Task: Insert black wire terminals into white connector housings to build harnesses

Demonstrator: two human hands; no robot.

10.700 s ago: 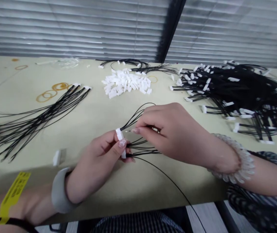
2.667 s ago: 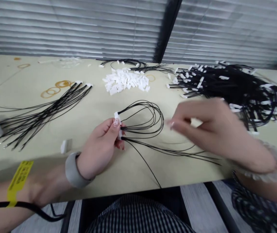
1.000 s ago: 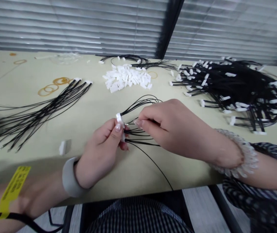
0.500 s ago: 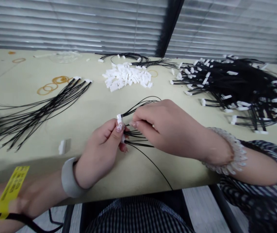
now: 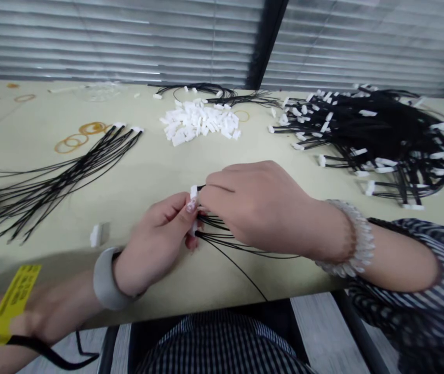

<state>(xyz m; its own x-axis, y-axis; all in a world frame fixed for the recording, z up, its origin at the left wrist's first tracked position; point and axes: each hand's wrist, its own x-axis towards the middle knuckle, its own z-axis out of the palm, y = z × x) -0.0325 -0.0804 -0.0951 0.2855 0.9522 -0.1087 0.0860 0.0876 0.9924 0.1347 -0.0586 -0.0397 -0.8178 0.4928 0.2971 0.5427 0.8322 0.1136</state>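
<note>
Plainly, my left grip (image 5: 158, 240) pinches the white connector (image 5: 194, 192); beside it curls my right grip (image 5: 260, 205), whether pinching I cannot tell.

Grey blinds (image 5: 128, 39), split by a dark post (image 5: 267, 44), hung behind the pale tabletop (image 5: 159, 169). Several tan bands (image 5: 94, 127) lay loose on its left part, with a clear coil (image 5: 99, 92) farther back.

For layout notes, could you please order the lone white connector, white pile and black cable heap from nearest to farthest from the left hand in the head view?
1. Lone white connector: left of the left hand.
2. White pile: ahead, farther back.
3. Black cable heap: far right.
</note>
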